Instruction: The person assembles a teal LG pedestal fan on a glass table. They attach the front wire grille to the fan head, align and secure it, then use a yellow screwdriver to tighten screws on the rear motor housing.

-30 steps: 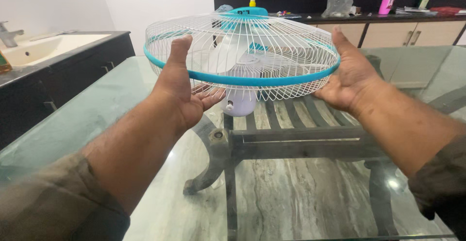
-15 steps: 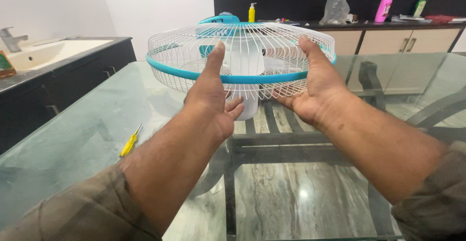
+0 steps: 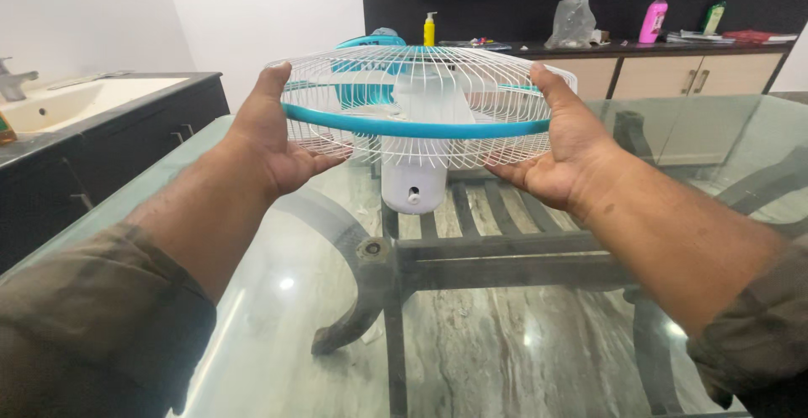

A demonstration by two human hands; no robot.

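A fan head [image 3: 417,102] lies face up over the glass table [image 3: 252,283]: a white wire cage with a teal rim, pale blades inside, and a white motor housing [image 3: 412,184] hanging below. My left hand [image 3: 269,132] grips the left side of the teal rim, thumb on top, fingers under the cage. My right hand [image 3: 555,140] grips the right side the same way. A second teal fan part [image 3: 370,43] shows behind the cage.
Through the glass I see a dark chair frame [image 3: 471,258] and marble floor. A sink counter [image 3: 76,102] stands at left. The back counter [image 3: 640,47] carries a yellow pump bottle [image 3: 430,29], a plastic bag [image 3: 572,21], and a pink bottle [image 3: 655,16].
My left hand shifted from the front of the rim out to its left side. The right hand moved slightly outward. The yellow screwdriver seen half a second ago is out of view.
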